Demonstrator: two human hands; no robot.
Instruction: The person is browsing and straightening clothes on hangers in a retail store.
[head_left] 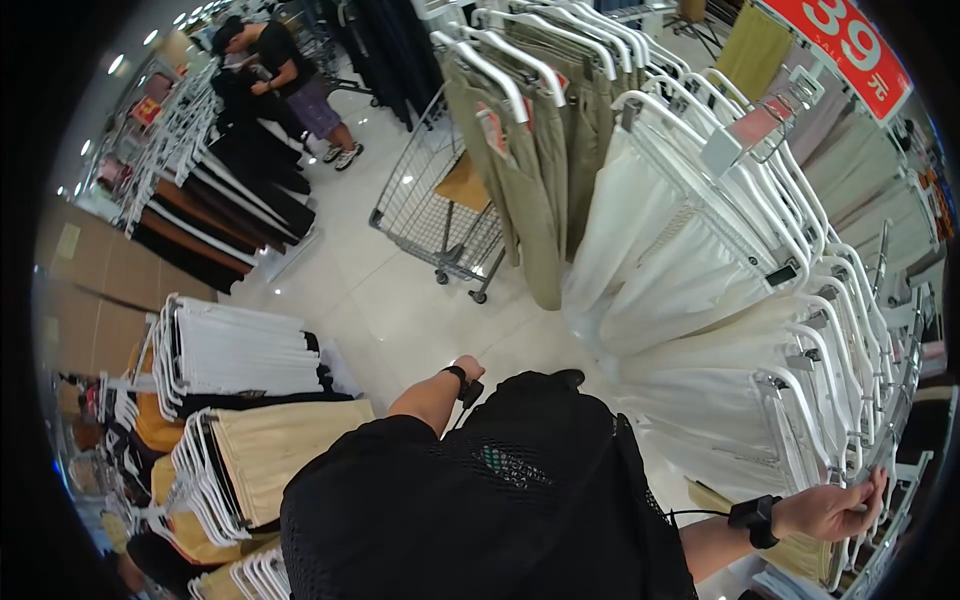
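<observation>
My right hand [830,511] reaches to the metal rail [905,380] at the far right, by the hooks of the white hangers. Its fingers are bent and pressed together; what lies between them is hidden. White trousers [680,230] hang on white hangers [800,400] just beyond it, with pale beige cloth [800,555] below the wrist. My left hand [468,367] hangs over the floor in front of my body, apart from any garment. Its fingers are mostly out of sight behind the back of the hand. Each wrist wears a black band with a small device.
Olive trousers [520,170] hang farther along the rail, beside a wire shopping cart [440,220]. At left stand racks with white garments [240,345] and cream garments [290,445]. Another person [285,75] stands by a far rack. A red price sign [845,45] hangs top right.
</observation>
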